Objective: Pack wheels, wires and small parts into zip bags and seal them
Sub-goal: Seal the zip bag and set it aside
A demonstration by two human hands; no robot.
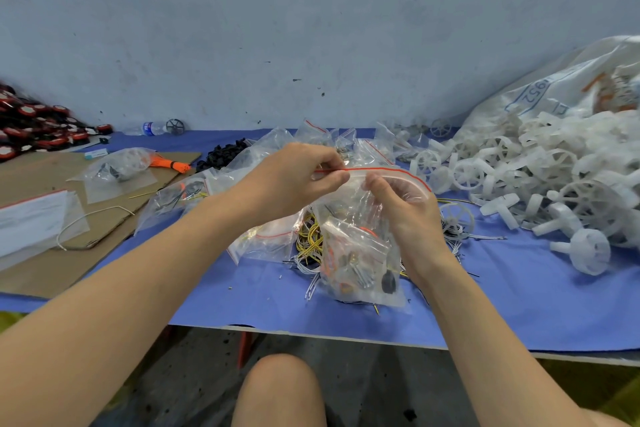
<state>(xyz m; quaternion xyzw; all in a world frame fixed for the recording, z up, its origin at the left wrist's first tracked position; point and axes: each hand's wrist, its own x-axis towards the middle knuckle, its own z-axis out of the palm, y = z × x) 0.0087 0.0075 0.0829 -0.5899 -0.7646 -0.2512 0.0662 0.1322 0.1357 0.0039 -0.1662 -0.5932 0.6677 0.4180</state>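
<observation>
Two bare hands meet above a bench [519, 305] draped in blue cloth, which fills the view from the wall behind to its near edge below the forearms. Right of the fingers, a large white sack [561, 87] spills a heap of white plastic wheels [540, 177] across the cloth; the heap's nearest wheels lie just beside the right hand. Left of the fingers, well apart, a sheet of brown cardboard [41, 274] carries a stack of flat bags [31, 218] and one filled bag; a pile of red and black parts [38, 128] sits further left against the wall. Behind the fingers lies a cluster of filled zip bags [311, 135], with black pieces [225, 152] just left of it. Below the fingers, loose yellow and white wires [310, 239] and more bags crowd the cloth. The zip bag [360, 253] being worked hangs between the hands, holding small parts, its lower end touching the cloth. The left hand [298, 177] pinches the bag's red-lined zip strip with thumb and curled fingers [332, 180]. The right hand [412, 211] grips the mouth of the bag just beside it, thumb on the near side and fingers curled behind the plastic. Open cloth remains toward the near edge, lower right of the fingers.
</observation>
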